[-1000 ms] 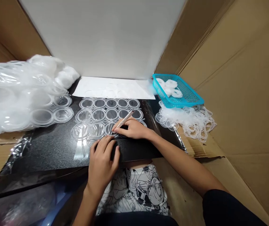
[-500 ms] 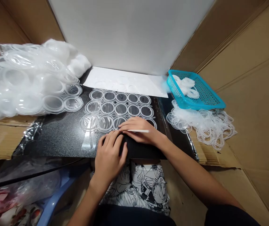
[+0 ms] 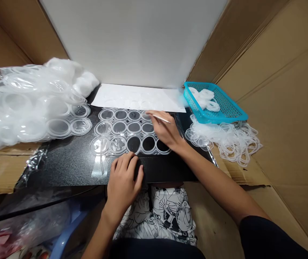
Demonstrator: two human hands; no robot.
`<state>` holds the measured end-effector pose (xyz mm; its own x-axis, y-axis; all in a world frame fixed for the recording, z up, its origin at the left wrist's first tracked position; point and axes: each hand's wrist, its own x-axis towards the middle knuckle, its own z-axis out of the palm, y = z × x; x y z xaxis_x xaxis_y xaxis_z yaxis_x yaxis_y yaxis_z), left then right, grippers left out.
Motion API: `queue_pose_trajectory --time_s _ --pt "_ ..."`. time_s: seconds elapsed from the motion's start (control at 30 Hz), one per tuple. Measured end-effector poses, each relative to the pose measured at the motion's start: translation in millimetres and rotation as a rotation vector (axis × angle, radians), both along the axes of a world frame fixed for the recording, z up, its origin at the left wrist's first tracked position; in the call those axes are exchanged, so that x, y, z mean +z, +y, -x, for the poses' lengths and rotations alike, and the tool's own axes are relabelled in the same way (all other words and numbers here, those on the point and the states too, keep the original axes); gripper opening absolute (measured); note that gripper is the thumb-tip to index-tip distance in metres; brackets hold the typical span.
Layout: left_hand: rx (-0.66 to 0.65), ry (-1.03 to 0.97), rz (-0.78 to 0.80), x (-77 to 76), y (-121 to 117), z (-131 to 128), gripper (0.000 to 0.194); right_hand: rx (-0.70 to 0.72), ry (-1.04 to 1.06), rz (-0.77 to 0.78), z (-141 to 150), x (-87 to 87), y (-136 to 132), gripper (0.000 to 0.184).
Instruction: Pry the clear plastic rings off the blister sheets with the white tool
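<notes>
A clear plastic sheet of joined round rings lies in rows on the dark tabletop. My left hand rests palm down just below the sheet's near edge, fingers stretched forward and thumb apart. Over the right part of the top rows, my right hand grips a slim white pen-like tool between thumb and fingers. The hand covers the rings at that end, and the tool's tip is hard to make out. In the near row, the rings at the right look darker inside than those at the left.
A large heap of plastic ring sheets stands at the left. Behind the sheet lies white paper. At the right, a blue basket holds white ring bundles, with loose clear rings in front. Cardboard walls flank the table.
My right hand has moved away from my left hand, up to the top rows, with the white tool still in it. My left hand has stayed nearly in place. The near row's right rings are uncovered.
</notes>
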<state>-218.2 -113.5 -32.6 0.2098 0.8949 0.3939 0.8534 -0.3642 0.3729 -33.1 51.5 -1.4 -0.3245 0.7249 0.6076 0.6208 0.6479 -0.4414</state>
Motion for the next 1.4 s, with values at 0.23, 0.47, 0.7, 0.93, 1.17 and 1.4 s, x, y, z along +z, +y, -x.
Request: queue_pose_trajectory --time_s 0.23,0.47,0.7,0.93,1.17,1.4 --pt "-0.017 -0.030 -0.046 -5.2 -1 3 0.022 -0.416 0.300 0.197 -94 15.7 -38 0.032" --pt "-0.027 -0.030 -0.117 -8.6 -1 2 0.021 -0.720 -0.163 0.396 -203 24.2 -123 0.035" --pt "-0.049 -0.156 -0.104 -5.6 -3 7 0.019 -0.479 -0.095 0.346 -140 51.5 -128 0.029" --pt "0.078 -0.097 -0.098 3.4 3 28 0.018 0.381 -0.005 0.590 4 41.9 -66 0.022" --pt "0.098 -0.047 -0.079 -7.7 -7 47 0.022 0.491 0.039 0.672 61 2.1 -35 0.017" --pt "0.092 -0.036 -0.084 -7.6 -8 48 0.022 0.505 -0.017 0.646 58 -8.7 -38 0.020"
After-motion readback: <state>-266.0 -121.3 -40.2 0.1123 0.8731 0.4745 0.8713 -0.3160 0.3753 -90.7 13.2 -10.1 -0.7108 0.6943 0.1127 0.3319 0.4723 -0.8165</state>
